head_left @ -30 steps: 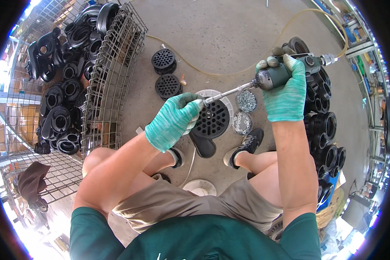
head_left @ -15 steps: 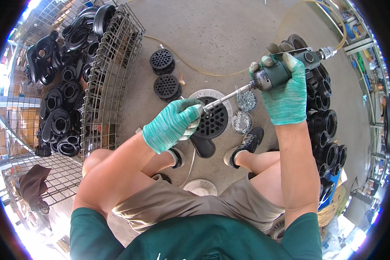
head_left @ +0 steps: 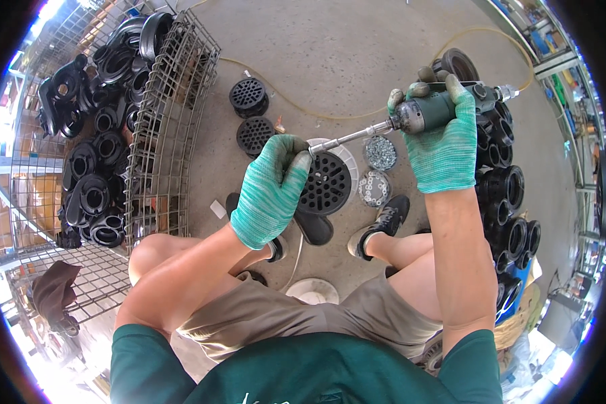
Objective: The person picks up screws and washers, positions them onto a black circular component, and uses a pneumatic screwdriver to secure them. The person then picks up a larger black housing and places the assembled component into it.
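My right hand [head_left: 441, 148], in a green-white knit glove, grips a dark green air screwdriver [head_left: 432, 111]. Its long silver shaft [head_left: 357, 137] points down to the left. My left hand [head_left: 273, 188], gloved alike, has thumb and fingers pinched together at the shaft's tip; whatever small thing they hold there is hidden. Below the tip lies a black round slotted grate [head_left: 324, 185] on a whitish round base [head_left: 350, 165], with a small bright spot near the grate's middle. A dark elongated black part [head_left: 314, 229] projects from under the grate towards me.
Two round tubs, one of small metal fasteners [head_left: 380, 153], one of pale rings [head_left: 374, 187], stand right of the grate. More black grates [head_left: 248, 94] lie at left. A wire cage [head_left: 172, 128] holds black parts. Black rings [head_left: 508, 188] pile at right. A yellowish hose [head_left: 316, 116] crosses the floor.
My left hand has risen and turned more upright, its pinch now slightly higher and left. The driver's shaft tip has moved with it, up from the grate's surface area.
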{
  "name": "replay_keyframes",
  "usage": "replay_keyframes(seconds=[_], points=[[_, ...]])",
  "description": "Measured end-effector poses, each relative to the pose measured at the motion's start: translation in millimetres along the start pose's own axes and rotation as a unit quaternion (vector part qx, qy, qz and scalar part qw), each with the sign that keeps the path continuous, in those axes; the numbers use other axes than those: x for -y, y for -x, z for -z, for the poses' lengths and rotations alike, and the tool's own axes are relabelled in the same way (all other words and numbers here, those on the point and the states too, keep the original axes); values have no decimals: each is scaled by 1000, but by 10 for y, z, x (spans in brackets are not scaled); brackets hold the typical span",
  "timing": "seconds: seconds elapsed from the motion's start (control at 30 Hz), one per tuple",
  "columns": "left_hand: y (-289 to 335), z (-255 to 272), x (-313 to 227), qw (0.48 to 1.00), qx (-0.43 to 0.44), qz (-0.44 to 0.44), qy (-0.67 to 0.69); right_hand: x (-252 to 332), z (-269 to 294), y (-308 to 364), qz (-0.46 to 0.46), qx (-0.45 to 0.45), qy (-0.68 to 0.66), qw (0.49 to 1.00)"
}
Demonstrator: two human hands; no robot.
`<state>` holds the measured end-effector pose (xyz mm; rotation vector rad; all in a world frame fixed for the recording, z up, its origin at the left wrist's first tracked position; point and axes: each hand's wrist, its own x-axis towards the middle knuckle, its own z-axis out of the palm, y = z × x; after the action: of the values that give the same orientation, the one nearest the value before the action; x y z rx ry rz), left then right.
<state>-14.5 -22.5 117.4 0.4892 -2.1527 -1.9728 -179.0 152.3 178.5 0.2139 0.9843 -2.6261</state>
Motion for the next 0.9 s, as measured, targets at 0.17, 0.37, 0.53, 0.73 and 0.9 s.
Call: replay_keyframes(seconds=[0.17,0.37,0.53,0.73,0.9], points=[[-75,1,-64,996,22,65,64,-24,30,13,28,-2,21,999],[-247,122,233,993,65,28,-97,-143,14,22,43,-4,30,999],[-330,74,400,930,83,-85,-347,-241,75,77,34,20,108,993],[-427,-17,655,893,119,-80,-425,-427,254,148,32,114,177,977],[-524,-109,719,868,134,-74,-473,-533,335,162,65,152,255,953]])
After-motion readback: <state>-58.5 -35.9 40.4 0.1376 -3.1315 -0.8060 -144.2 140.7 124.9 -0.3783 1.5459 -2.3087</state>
